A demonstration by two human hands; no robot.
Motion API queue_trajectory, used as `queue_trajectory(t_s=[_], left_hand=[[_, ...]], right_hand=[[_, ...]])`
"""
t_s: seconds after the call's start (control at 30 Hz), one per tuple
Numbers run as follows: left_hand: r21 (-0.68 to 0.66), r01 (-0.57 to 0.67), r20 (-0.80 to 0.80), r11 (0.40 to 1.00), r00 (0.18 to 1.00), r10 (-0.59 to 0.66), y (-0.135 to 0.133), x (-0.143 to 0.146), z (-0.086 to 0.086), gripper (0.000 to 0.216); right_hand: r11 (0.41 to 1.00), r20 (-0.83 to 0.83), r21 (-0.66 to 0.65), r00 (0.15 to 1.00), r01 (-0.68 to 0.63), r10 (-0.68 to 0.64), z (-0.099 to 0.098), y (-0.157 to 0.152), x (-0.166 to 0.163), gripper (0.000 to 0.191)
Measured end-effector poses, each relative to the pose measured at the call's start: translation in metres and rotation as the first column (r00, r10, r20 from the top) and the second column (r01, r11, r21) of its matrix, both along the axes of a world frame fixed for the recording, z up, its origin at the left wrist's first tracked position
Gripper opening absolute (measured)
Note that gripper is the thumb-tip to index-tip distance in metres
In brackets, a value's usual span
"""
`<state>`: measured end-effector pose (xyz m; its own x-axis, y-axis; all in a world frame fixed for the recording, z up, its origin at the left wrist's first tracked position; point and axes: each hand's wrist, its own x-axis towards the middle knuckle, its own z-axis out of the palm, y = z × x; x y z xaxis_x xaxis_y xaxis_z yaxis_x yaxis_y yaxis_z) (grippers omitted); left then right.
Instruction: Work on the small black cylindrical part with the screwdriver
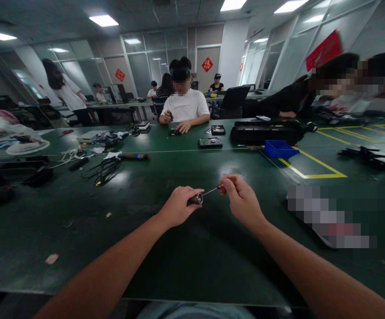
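My left hand (177, 206) is closed around a short dark cylinder (196, 199). Its round, metal-rimmed end faces right, and the fingers cover the rest of it. In my right hand (244, 201) is a screwdriver (210, 191) with a thin metal shaft and a reddish handle, mostly hidden by the fingers. The shaft slants down to the left, its tip at the cylinder's rim; whether it reaches inside I cannot tell. Both hands are just above the green tabletop (179, 266), near its middle.
Across the table a person (186, 106) handles a small dark part. Hard drives (210, 142), a long black housing (267, 132) and a blue bin (280, 149) lie ahead. Black cables (104, 170) and a grey tool (134, 156) are at left. A blurred-out object (325, 217) lies right.
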<state>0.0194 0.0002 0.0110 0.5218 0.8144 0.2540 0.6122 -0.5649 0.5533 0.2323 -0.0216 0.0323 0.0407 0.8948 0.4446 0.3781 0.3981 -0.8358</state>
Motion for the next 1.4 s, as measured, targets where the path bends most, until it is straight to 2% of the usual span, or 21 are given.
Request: queue_trajectory(t_s=[0.7,0.9,1.03,1.23,1.4], left_hand=[[0.034,0.041,-0.052,0.999,0.998,-0.039,0.002,-0.004,-0.002,0.046],[0.036,0.029,-0.116,0.999,0.993,-0.025,0.003,-0.003,-0.005,0.043],[0.023,-0.006,-0.118,1.000,0.993,0.009,0.006,-0.004,-0.010,0.041],[-0.020,-0.047,-0.090,0.999,0.995,0.045,0.008,-0.007,-0.010,0.038],[-0.089,-0.087,-0.009,0.992,0.996,0.086,0.005,-0.005,-0.006,0.026]], right_hand=[[0.999,0.104,0.016,0.994,-0.036,0.034,-0.002,-0.003,0.001,0.024],[0.993,0.273,0.035,0.957,-0.112,0.099,0.002,-0.003,0.001,0.020],[0.992,0.350,0.060,0.933,-0.108,0.080,0.000,-0.001,-0.001,0.016],[0.993,0.323,0.117,0.946,-0.029,-0.010,-0.003,0.000,0.000,0.016],[0.996,0.306,0.093,0.951,0.008,-0.036,-0.001,-0.001,0.001,0.019]])
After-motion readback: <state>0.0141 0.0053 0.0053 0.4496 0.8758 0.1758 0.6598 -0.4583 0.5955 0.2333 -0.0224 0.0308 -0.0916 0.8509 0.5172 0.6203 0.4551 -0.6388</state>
